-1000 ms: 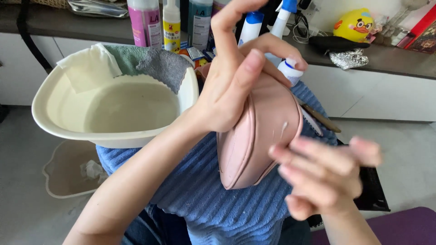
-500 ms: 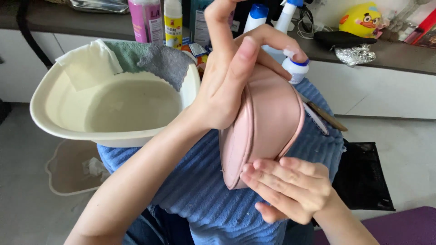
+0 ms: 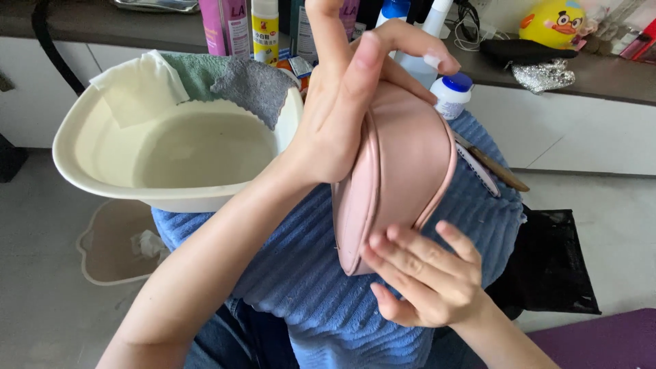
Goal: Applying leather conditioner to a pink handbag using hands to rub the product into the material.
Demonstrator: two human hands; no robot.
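A pink leather pouch (image 3: 403, 171) is held upright on its edge above a blue ribbed towel (image 3: 307, 287). My left hand (image 3: 348, 102) grips its upper end, thumb over the top and fingers spread behind it. My right hand (image 3: 424, 277) cups the pouch's lower end from below, fingertips pressed flat against the pink surface.
A cream wash basin (image 3: 82, 164) holding cloudy water stands at the left, with a white, a green and a grey cloth draped over its far rim. Bottles (image 3: 263, 31) line the dark counter behind. A small white jar with a blue lid (image 3: 451, 94) and brushes lie to the right.
My right hand has come in from the lower right and now rests its fingers on the pouch's lower end. The pouch has tilted slightly more upright in my left hand.
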